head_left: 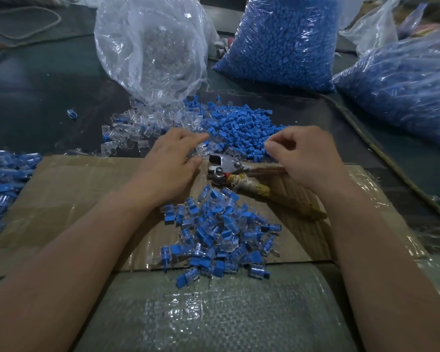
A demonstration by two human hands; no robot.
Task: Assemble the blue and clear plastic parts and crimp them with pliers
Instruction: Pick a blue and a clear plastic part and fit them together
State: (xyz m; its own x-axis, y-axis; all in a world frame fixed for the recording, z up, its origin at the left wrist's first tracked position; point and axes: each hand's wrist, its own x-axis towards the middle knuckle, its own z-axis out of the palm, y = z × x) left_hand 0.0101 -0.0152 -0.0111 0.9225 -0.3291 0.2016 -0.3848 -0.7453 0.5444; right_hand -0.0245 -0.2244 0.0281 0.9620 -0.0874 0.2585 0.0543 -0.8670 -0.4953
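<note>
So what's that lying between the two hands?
The head view shows the metal head of the pliers on the cardboard between the left hand and right hand, with loose blue parts just beyond it.

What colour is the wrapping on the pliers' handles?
Yellowish-tan tape on the pliers, with pale string near the metal head; the head view shows it.

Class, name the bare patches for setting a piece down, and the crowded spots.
Free: cardboard left of the left hand; woven sheet below the assembled pile. Crowded: around the pliers, between left hand and right hand.
</note>
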